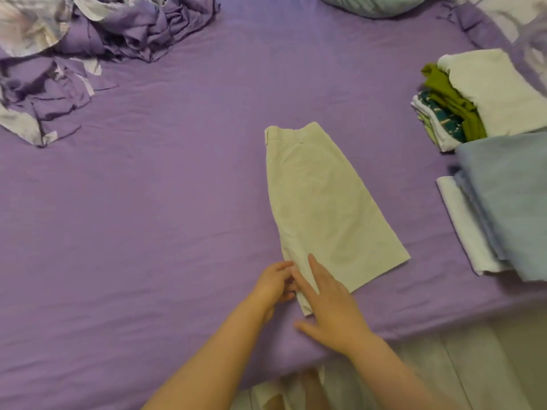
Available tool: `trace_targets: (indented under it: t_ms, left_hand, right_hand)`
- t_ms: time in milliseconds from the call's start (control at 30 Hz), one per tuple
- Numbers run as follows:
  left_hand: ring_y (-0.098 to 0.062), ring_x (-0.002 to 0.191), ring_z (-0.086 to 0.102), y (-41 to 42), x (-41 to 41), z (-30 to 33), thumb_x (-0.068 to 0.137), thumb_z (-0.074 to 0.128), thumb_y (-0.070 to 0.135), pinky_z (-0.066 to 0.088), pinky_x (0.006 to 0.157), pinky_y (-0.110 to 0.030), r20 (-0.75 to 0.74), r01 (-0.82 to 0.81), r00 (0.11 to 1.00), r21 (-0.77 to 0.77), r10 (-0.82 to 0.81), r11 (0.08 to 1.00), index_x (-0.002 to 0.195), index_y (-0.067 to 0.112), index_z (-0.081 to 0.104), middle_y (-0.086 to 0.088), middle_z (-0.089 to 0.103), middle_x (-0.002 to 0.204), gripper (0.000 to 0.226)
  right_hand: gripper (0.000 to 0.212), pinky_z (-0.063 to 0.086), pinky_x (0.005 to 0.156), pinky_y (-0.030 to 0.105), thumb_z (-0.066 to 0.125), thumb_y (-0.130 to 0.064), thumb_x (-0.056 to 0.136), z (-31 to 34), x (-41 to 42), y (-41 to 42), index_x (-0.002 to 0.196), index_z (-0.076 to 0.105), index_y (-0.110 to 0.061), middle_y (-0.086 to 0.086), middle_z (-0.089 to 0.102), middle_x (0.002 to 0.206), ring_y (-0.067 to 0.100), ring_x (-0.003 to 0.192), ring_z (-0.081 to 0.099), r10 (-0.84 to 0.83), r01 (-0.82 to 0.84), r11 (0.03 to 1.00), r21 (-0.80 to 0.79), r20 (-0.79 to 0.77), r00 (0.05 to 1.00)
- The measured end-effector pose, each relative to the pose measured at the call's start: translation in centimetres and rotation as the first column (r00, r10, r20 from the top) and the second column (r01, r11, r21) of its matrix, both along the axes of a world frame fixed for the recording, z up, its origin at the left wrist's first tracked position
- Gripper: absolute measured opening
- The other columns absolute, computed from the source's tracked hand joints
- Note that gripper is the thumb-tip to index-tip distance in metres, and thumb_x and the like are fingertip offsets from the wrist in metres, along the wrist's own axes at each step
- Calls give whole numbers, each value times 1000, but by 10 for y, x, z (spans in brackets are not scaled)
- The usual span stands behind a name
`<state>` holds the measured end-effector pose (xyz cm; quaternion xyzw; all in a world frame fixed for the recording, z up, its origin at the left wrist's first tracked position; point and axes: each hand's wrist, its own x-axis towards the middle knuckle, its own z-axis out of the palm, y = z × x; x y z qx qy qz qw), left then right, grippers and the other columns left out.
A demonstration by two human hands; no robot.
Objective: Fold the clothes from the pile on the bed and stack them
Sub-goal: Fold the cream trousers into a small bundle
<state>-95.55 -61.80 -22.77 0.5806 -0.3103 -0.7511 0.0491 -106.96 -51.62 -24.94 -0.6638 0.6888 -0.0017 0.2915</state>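
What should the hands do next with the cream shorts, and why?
Probably fold the hem end up toward the waistband. The cream shorts lie flat and long, both hands already at the hem, and the folded stacks on the right are more compact.

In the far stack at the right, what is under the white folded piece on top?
Under the white folded piece an olive-green garment shows, then a teal patterned one and pale layers. Only their left edges show; the rest is covered.

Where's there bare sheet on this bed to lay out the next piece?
The widest bare stretch lies left of the beige shorts, below the crumpled purple bedding. A second patch runs above the shorts, below the pillow. The right edge is crowded with folded stacks.
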Motion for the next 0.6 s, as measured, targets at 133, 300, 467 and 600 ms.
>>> trace_targets:
  t_ms: [133,300,467,600]
  left_hand:
    - [-13,79,60,5,-1,1,97,43,4,47,71,-24,-30,15,999,-60,-17,998,122,10,54,-4,65,97,28]
    - [-16,96,60,9,-1,-5,86,46,-10,47,75,-18,196,233,966,-389,-167,891,123,6,58,-11,64,117,41]
    - [-20,109,58,17,-17,-3,85,57,5,50,90,-37,328,339,927,-527,-181,779,121,13,59,-4,59,124,37]
    - [-20,119,47,30,-36,0,81,68,25,41,98,-34,415,408,893,-590,-172,697,128,13,47,-4,49,127,53]
  right_hand:
    - [67,39,97,29,44,-24,96,5,-19,11,150,7,-36,-7,-7,160,13,142,18,-175,174,984,-29,-68,982]
    - [38,27,99,13,52,-7,95,17,-58,4,132,54,-15,1,48,141,18,131,45,-315,326,945,6,283,906]
    - [24,36,82,1,50,-12,97,35,-84,-8,113,64,-23,-20,60,112,6,106,56,-431,499,867,1,503,749]
    - [15,43,70,12,52,-19,95,48,-91,-20,92,64,-28,-8,67,87,10,82,58,-507,639,769,-19,591,628]
